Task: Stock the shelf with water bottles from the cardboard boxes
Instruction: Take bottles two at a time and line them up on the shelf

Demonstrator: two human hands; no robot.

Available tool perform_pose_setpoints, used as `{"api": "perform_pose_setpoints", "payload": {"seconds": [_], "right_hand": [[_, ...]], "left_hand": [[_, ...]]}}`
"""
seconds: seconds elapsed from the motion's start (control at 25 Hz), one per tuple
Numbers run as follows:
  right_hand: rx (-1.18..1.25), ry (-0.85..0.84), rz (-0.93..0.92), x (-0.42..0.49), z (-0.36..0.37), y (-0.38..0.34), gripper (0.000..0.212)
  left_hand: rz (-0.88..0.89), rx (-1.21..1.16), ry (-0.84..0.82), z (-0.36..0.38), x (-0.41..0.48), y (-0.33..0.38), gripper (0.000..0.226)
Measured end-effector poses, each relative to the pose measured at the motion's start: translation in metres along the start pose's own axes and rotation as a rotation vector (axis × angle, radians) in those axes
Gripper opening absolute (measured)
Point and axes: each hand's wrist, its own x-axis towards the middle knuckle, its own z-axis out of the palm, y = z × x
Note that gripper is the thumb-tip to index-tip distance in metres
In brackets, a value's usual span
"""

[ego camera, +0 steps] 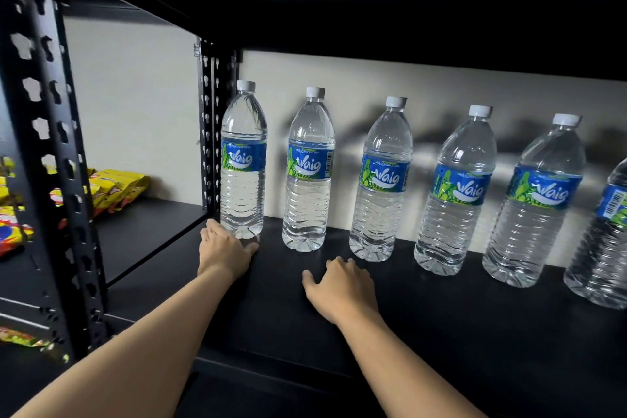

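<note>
Several clear water bottles with blue-green labels and white caps stand in a row along the back of the black shelf (424,309). The leftmost bottle (243,159) stands beside the rear upright post. My left hand (224,249) rests on the shelf at this bottle's base, fingers touching its bottom, holding nothing. The second bottle (308,170) stands to its right. My right hand (341,288) lies palm down on the shelf in front of the second and third bottle (381,180), fingers loosely spread, apart from both. No cardboard box is in view.
A black perforated post (51,153) stands at front left, another post (211,125) at the back. The neighbouring shelf bay on the left holds yellow snack packets (115,187). The shelf above (373,10) hangs low over the bottle caps. A pale wall lies behind.
</note>
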Motion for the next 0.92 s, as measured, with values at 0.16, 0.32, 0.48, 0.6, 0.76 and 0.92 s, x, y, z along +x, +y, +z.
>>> {"api": "perform_pose_setpoints", "payload": {"seconds": [0.16,0.32,0.48,0.6,0.76,0.92], "right_hand": [[-0.065,0.050,-0.029,-0.013,-0.009,-0.004,0.046],[-0.132,-0.058,-0.044,-0.036,-0.003,-0.010,0.047],[-0.049,-0.051,-0.098,-0.099,0.009,-0.012,0.056],[0.075,0.222,-0.206,-0.155,0.026,-0.023,0.053],[0.425,0.271,-0.269,-0.213,0.053,-0.050,0.038],[0.391,-0.113,-0.258,-0.249,0.083,-0.076,0.042]], "left_hand": [[0.072,0.120,-0.117,-0.029,-0.060,-0.003,0.069],[0.252,0.108,-0.155,-0.058,-0.131,-0.023,0.058],[0.393,-0.152,-0.107,-0.089,-0.212,-0.069,0.043],[0.145,-0.252,-0.040,-0.109,-0.256,-0.115,0.027],[-0.375,-0.240,-0.046,-0.095,-0.284,-0.185,0.024],[-0.728,-0.291,0.000,-0.080,-0.301,-0.227,0.037]]}}
